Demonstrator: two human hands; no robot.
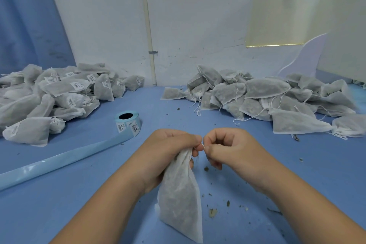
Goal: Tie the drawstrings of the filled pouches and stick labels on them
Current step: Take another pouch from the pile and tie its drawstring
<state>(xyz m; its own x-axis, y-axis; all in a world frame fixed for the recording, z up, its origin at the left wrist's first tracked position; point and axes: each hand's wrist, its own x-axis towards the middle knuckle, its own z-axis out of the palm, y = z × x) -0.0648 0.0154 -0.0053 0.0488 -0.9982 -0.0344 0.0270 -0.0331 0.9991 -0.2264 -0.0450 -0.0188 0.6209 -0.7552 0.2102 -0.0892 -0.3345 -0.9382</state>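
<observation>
A thin cream pipe runs down a scuffed white wall, held by a small metal clip. Left of the pipe hangs a blue curtain; far right of it, a pale yellow sheet and a curved lilac board. Below the pipe spreads a blue table, speckled with brown crumbs.

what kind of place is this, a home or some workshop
Likely a small hand-packing workroom, not a home: a heap of labelled pouches on the left, a heap of unlabelled pouches on the right, and a roll of barcode labels on the blue table.
</observation>
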